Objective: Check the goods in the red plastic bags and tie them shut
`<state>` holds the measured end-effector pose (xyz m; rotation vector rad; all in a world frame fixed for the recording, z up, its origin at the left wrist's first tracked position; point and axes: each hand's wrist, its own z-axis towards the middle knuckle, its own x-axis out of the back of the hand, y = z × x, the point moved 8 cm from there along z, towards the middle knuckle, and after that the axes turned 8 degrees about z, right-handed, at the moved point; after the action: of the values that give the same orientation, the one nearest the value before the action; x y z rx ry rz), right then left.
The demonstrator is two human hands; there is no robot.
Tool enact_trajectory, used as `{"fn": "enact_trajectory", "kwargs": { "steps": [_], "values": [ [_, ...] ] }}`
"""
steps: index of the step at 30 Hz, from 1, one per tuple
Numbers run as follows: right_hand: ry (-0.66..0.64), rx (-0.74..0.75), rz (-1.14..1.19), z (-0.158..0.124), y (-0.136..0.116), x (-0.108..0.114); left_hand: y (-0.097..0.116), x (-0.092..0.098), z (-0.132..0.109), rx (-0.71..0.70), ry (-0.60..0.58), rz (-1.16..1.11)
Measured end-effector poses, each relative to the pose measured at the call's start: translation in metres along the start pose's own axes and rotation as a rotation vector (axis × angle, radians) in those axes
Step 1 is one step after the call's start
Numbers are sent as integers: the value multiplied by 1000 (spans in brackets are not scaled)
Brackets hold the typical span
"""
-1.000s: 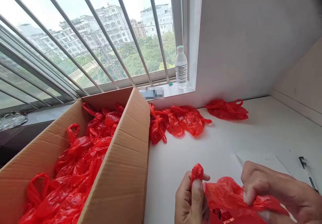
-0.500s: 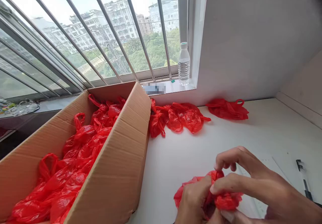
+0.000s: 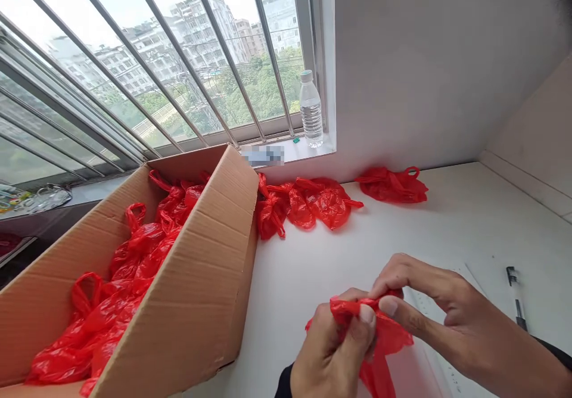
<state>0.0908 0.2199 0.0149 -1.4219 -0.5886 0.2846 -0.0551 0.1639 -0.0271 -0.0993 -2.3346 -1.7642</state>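
Both of my hands grip one crumpled red plastic bag (image 3: pixel 389 339) low in the view, above the white table (image 3: pixel 313 267). My left hand (image 3: pixel 333 350) pinches its top edge between thumb and fingers. My right hand (image 3: pixel 429 308) is closed on the same bunched part from the right, thumb pressed on the plastic. The lower part of the bag hangs down between my hands. To the left stands an open cardboard box (image 3: pixel 210 267) holding several red bags (image 3: pixel 129 267).
Several more red bags (image 3: pixel 308 204) lie along the wall at the back of the table, one (image 3: pixel 393 184) further right. A water bottle (image 3: pixel 310 109) stands on the window sill. A black pen (image 3: pixel 516 299) and a white sheet (image 3: pixel 451 302) lie at right.
My hands have gathered the bag into a tighter bunch and now hold it pinched at the top, with its lower part hanging. The view shifted slightly to the right.
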Motion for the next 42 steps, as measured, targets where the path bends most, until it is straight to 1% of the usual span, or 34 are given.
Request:
{"fn": "enact_trajectory", "kwargs": {
  "steps": [3, 4, 6, 8, 12, 14, 15, 18, 20, 22, 24, 25, 26, 29, 32, 34, 36, 38, 39, 41, 42],
  "values": [
    [57, -16, 4, -1, 4, 1, 3, -10, 19, -5, -274, -196],
    [53, -27, -9, -2, 6, -1, 5, -10, 26, -30, -323, -251],
    [-1, -33, -44, -3, 8, -8, 8, -4, 39, -72, -345, -298],
    [-49, -15, -61, 0, 9, -14, 9, 0, 44, -85, -346, -258],
    [-1, 144, -87, 17, 9, -15, 10, -2, 39, -78, -384, -128],
    [-33, 154, -73, 27, 15, -19, 12, 1, 35, -151, -346, -24],
    [-57, 117, -52, 32, 22, -21, 13, 4, 34, -216, -298, 54],
    [-85, -49, 43, 37, 44, -24, 20, 15, 30, -538, -49, 310],
    [-116, -129, 118, 35, 55, -27, 21, 17, 26, -719, 75, 390],
    [-219, -156, 207, 32, 61, -36, 17, 15, 24, -806, 116, 390],
    [-297, -152, 283, 30, 63, -42, 13, 12, 25, -840, 109, 382],
    [-298, -146, 296, 30, 64, -42, 13, 11, 25, -857, 104, 381],
    [-268, -139, 287, 31, 64, -40, 12, 11, 24, -868, 98, 381],
    [-146, -115, 168, 33, 62, -30, 9, 10, 24, -862, 70, 433],
    [-90, -79, 62, 31, 57, -24, 0, 10, 22, -842, 54, 554],
    [-56, -73, 1, 26, 61, -17, -13, 15, 18, -803, 65, 609],
    [-38, -112, -54, 16, 75, -8, -34, 27, 13, -722, 99, 633],
    [-13, -201, -118, 3, 97, 4, -60, 49, 8, -593, 189, 631],
    [5, -249, -155, -5, 109, 10, -74, 62, 6, -503, 238, 614],
    [28, -326, -209, -20, 128, 18, -104, 83, 4, -264, 298, 526],
    [21, -349, -216, -26, 134, 18, -118, 90, 4, -130, 305, 444]
  ]
}}
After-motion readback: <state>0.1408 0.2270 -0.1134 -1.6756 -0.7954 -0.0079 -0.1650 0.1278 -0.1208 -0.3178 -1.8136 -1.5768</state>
